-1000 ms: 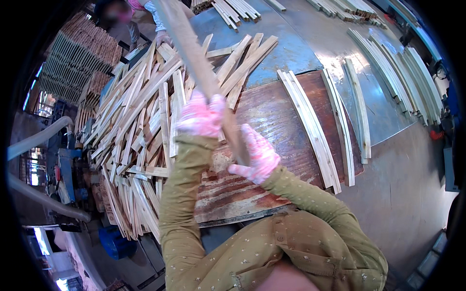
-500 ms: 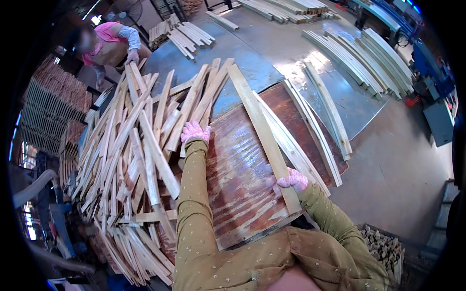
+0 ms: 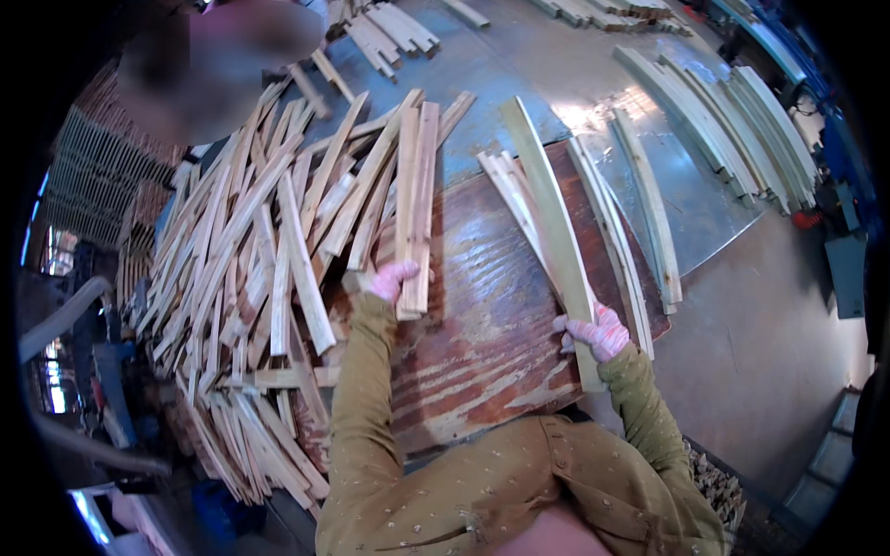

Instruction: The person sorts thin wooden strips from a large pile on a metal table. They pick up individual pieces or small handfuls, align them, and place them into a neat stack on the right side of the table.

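My left hand (image 3: 391, 280), in a pink-and-white glove, is closed round the near part of two wooden slats (image 3: 425, 204) lying side by side, at the right edge of a tangled heap of slats (image 3: 218, 250). In my right hand (image 3: 598, 334), gloved alike, is the near part of one long pale slat (image 3: 553, 222), its far end pointing away. Just left of that slat lie a few narrower pale slats (image 3: 508, 196), partly hidden by it. Under all this is a worn red-brown board (image 3: 468, 278).
More slats (image 3: 610, 243) lie to the right of my right hand, one (image 3: 648, 213) beyond them. Rows of slats (image 3: 714, 125) cover the far right of the grey metal surface (image 3: 718, 218). A blurred co-worker (image 3: 250, 42) is at the far left. Blue machinery (image 3: 839, 157) stands at the right edge.
My left hand has drawn nearer and now grips two slats pulled toward me from the heap. My right hand has shifted right with its slat. The view has turned slightly.
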`<control>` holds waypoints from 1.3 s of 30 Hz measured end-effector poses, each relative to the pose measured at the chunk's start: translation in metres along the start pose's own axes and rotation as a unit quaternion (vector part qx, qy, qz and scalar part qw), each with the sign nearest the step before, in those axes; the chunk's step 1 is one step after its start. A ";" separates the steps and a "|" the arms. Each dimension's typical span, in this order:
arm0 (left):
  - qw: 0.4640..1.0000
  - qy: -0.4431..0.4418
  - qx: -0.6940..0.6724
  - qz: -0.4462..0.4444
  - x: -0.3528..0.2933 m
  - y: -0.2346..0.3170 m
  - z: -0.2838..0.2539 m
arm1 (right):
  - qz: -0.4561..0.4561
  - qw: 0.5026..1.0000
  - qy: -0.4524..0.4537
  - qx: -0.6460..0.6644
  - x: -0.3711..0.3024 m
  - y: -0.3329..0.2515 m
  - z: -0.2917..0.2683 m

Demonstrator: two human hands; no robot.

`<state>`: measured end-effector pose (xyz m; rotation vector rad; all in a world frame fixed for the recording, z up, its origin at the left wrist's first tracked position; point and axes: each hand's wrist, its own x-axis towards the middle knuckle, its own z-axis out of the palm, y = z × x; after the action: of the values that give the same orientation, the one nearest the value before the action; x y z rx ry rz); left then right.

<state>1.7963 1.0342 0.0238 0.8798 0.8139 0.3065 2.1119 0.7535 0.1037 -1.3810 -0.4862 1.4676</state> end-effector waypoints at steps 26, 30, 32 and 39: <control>0.952 0.187 -0.243 -0.017 -0.141 -0.178 0.139 | 0.029 0.983 -0.166 0.074 0.064 0.094 0.050; 0.919 0.162 -0.354 -0.063 -0.137 -0.186 0.136 | 0.017 0.989 -0.141 0.052 0.063 0.098 0.045; 0.933 0.183 -0.307 -0.035 -0.133 -0.206 0.126 | 0.007 0.991 -0.135 -0.010 0.058 0.094 0.047; 0.993 0.088 -0.022 0.071 -0.134 -0.151 0.208 | -0.012 0.971 -0.007 -0.239 0.017 0.073 0.085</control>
<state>1.8487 0.7505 0.0498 0.8796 0.9051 0.5302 2.0092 0.7678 0.0569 -1.7298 -0.9061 1.3922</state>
